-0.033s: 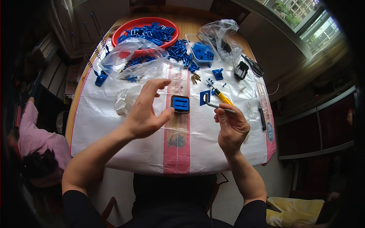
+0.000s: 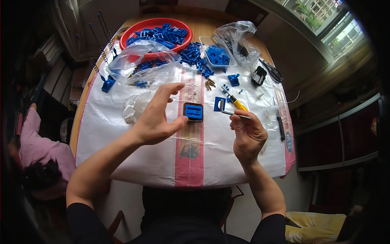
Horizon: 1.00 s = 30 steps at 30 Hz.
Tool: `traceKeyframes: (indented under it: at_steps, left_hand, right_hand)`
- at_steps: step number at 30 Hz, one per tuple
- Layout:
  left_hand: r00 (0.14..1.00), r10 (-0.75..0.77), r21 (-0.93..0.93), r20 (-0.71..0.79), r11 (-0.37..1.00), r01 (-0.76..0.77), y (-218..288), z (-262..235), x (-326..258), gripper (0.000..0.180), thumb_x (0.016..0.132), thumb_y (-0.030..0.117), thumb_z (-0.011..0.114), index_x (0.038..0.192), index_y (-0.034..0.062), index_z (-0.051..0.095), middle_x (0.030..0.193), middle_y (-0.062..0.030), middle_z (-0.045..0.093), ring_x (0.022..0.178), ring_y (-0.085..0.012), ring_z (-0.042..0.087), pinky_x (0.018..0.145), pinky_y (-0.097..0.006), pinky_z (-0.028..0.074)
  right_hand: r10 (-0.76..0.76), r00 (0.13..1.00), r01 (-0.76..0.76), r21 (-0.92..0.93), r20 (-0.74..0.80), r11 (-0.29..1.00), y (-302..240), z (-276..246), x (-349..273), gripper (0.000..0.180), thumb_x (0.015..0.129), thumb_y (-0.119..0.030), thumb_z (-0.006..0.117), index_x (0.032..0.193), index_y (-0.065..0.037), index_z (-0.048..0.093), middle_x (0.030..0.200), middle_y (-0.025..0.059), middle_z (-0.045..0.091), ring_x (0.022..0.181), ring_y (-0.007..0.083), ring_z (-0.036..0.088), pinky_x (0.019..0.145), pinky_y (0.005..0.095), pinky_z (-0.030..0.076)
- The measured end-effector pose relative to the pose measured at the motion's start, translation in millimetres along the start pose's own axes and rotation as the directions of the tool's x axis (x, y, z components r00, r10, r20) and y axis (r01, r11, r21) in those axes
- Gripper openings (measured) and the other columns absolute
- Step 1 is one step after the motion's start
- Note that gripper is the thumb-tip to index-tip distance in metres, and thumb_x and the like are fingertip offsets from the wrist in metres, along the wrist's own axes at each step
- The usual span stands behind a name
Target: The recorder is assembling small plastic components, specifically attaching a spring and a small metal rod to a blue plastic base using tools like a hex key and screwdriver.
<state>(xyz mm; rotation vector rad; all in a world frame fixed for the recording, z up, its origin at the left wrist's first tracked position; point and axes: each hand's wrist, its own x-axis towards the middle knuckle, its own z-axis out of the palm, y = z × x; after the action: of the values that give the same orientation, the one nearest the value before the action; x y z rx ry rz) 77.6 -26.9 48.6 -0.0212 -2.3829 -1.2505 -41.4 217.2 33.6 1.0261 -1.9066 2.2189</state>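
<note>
My left hand [image 2: 156, 120] is open beside a small dark square case [image 2: 193, 120] with a slotted blue plastic block [image 2: 194, 110] in it. Its thumb tip reaches the case's left edge; whether it touches I cannot tell. In my right hand [image 2: 248, 136], thumb and fingers pinch a slim grey metal tool [image 2: 233, 114] with a bent end. That end hangs over a flat blue square piece [image 2: 217, 106], which seems to lie on the table. Just behind the tool lies a yellow-handled tool [image 2: 239, 104] with a thin dark shaft.
Blue parts fill a red basin [image 2: 190, 36] and a clear tub [image 2: 232, 64]. Plastic bags [image 2: 118, 67], loose brass pieces [image 2: 209, 84], a black box-like part [image 2: 258, 76], a black-handled knife [image 2: 280, 128] and crumpled white paper [image 2: 132, 107] lie around. Another person in pink [image 2: 44, 150] is at the left.
</note>
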Motion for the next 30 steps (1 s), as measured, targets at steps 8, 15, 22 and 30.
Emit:
traceKeyframes:
  at_steps: [8, 15, 22, 30]
  left_hand:
    - [0.961, -0.119, -0.027, 0.248, 0.991, 0.13, -25, 10, 21, 0.097, 0.078, 0.016, 0.089, 0.159, 0.0038, 0.036, 0.148, -0.0231, 0.053, 0.139, -0.0345, 0.052, 0.118, -0.043, 0.043]
    - [0.948, -0.166, -0.073, 0.271, 0.979, 0.192, -22, 12, 24, 0.08, 0.08, 0.011, 0.087, 0.149, 0.0026, 0.047, 0.133, -0.0198, 0.065, 0.127, -0.0317, 0.063, 0.111, -0.04, 0.049]
    - [0.946, -0.173, -0.085, 0.274, 0.976, 0.203, -18, 16, 20, 0.068, 0.081, 0.011, 0.087, 0.138, 0.0001, 0.053, 0.128, -0.0186, 0.067, 0.122, -0.031, 0.067, 0.107, -0.04, 0.051]
    - [0.959, -0.161, -0.095, 0.232, 0.978, 0.187, -9, 21, 14, 0.051, 0.081, 0.012, 0.081, 0.123, -0.0037, 0.058, 0.111, -0.0212, 0.067, 0.108, -0.037, 0.066, 0.095, -0.044, 0.054]
  right_hand:
    - [-0.21, 0.948, 0.259, -0.2, 0.238, 0.945, 13, 12, 57, 0.018, 0.092, 0.003, 0.079, 0.108, -0.001, 0.074, 0.103, 0.0094, 0.075, 0.085, 0.0115, 0.069, 0.076, 0.0255, 0.056]
    - [-0.283, 0.902, 0.372, -0.253, 0.326, 0.893, 10, 21, 68, 0.022, 0.087, 0.006, 0.082, 0.107, -0.001, 0.075, 0.098, 0.0107, 0.076, 0.076, 0.0143, 0.068, 0.068, 0.0273, 0.054]
    - [-0.303, 0.884, 0.402, -0.25, 0.355, 0.881, 13, 14, 60, 0.027, 0.083, 0.009, 0.082, 0.107, -0.001, 0.076, 0.097, 0.0126, 0.077, 0.084, 0.0199, 0.074, 0.071, 0.0306, 0.059]
    - [-0.297, 0.865, 0.429, -0.288, 0.404, 0.856, 7, 8, 59, 0.03, 0.079, 0.01, 0.084, 0.106, 0.0, 0.075, 0.096, 0.0129, 0.077, 0.084, 0.0225, 0.075, 0.071, 0.0314, 0.059]
